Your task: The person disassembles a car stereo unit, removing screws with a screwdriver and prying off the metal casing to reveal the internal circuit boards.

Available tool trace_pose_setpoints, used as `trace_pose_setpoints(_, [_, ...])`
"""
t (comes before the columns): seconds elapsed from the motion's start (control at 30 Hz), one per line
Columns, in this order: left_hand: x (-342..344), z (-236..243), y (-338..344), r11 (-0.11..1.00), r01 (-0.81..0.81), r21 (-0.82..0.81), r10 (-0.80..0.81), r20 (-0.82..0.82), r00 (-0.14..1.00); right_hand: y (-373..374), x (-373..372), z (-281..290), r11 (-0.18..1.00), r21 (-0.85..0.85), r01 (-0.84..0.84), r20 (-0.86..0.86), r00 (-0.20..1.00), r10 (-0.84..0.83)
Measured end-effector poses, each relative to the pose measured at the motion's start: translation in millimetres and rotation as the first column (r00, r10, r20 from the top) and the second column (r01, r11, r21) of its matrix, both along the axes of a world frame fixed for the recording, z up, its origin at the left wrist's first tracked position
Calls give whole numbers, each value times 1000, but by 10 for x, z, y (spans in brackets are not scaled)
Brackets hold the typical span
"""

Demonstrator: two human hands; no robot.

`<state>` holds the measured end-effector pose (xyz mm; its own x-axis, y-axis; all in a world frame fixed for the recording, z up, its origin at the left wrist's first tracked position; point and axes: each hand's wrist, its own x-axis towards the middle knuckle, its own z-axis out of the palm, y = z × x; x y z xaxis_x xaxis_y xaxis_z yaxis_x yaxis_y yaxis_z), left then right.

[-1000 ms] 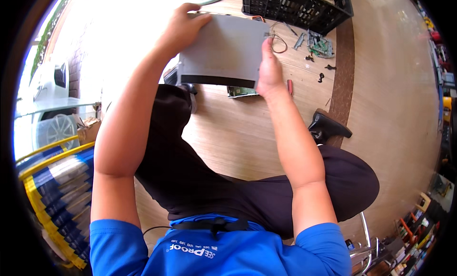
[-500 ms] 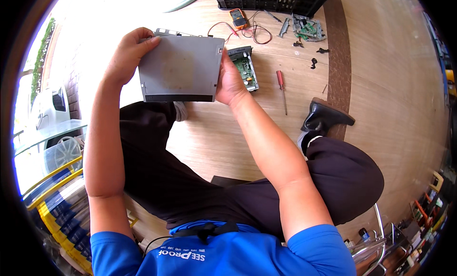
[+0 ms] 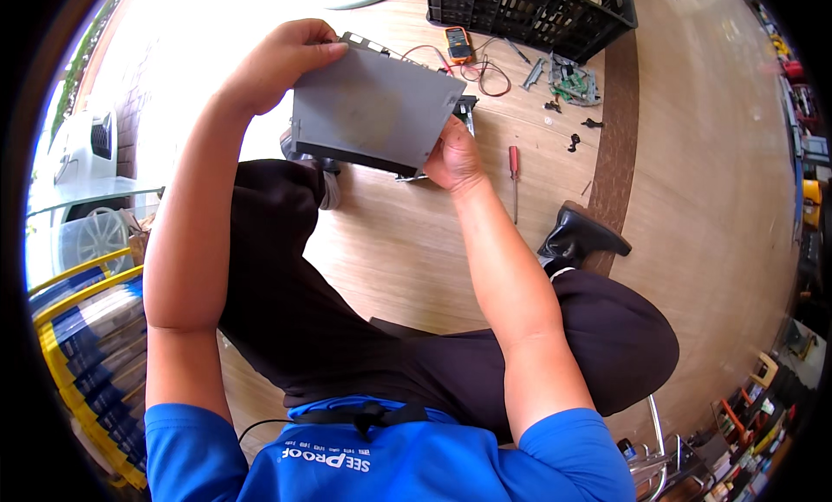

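Note:
A flat grey metal cover (image 3: pixel 373 108) with a dark strip along its near edge is held up in front of me, turned at a slant. My left hand (image 3: pixel 282 60) grips its far left corner, thumb on top and fingers beneath. At the right edge, my right hand (image 3: pixel 455 157) supports the cover, its fingers partly hidden under it. Mostly concealed behind the cover is an opened electronic unit (image 3: pixel 468 106) on the floor; only its dark end and a bit of its metal frame show.
Right of the unit lies a red-handled screwdriver (image 3: pixel 515 166). Farther off are an orange multimeter (image 3: pixel 458 45) with leads, a circuit board assembly (image 3: pixel 574 82), small black parts (image 3: pixel 574 142) and a black crate (image 3: pixel 520 21). My boot (image 3: pixel 582 233) rests at the right.
The cover has turned clockwise and moved slightly right and away, both hands still on it. It now hides the unit's green board. The whole view has shifted a little.

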<state>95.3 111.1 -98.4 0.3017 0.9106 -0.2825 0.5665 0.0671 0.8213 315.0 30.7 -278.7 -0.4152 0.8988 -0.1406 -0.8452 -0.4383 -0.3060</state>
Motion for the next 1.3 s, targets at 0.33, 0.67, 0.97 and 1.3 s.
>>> trace_pose_setpoints(0.33, [-225, 131, 156, 993, -96, 61, 80, 229, 970, 202, 268, -187, 994, 38, 100, 396, 912, -107])
trace_pose_setpoints(0.67, [-583, 203, 497, 796, -596, 105, 401, 646, 650, 266, 834, -847, 998, -56, 42, 786, 617, 18])
trace_pose_setpoints(0.97, [-60, 267, 365, 858, -507, 75, 355, 627, 693, 538, 1071, -1130, 974, -84, -211, 930, 336, 153])
trace_pose_setpoints(1.3, [121, 244, 279, 827, -537, 164, 397, 506, 766, 475, 690, -1189, 982, -56, -182, 901, 414, 128])
